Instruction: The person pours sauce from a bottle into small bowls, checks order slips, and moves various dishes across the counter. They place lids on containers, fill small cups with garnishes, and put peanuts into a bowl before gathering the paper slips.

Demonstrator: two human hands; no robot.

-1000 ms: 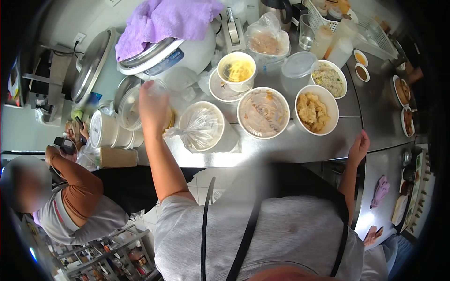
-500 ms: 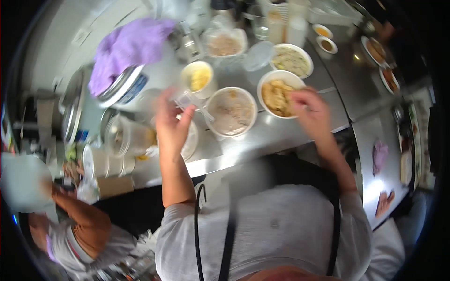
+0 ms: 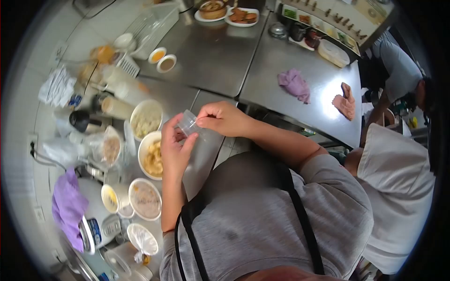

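Note:
My left hand (image 3: 177,147) is closed around a small clear plastic cup (image 3: 188,122), holding it by its side. The fingers of my right hand (image 3: 220,119) are pinched at the cup's rim. Just left of my left hand stands a white bowl of yellowish pieces (image 3: 152,157), partly hidden by that hand. Above it is a bowl of pale chopped food (image 3: 146,120). Lower down are a round container with a greyish-brown mixture (image 3: 145,199) and a white tub with yellow content (image 3: 111,198).
Two small sauce bowls (image 3: 166,63) sit on the steel counter (image 3: 206,61). Plated food (image 3: 243,17) stands at the back. A purple cloth (image 3: 294,85) lies on the right counter. Another person (image 3: 398,75) stands at the right, and a person in pale clothing is nearer.
The view has swung to the right. My right hand has left the bowl of yellowish pieces and come together with my left hand at the clear cup.

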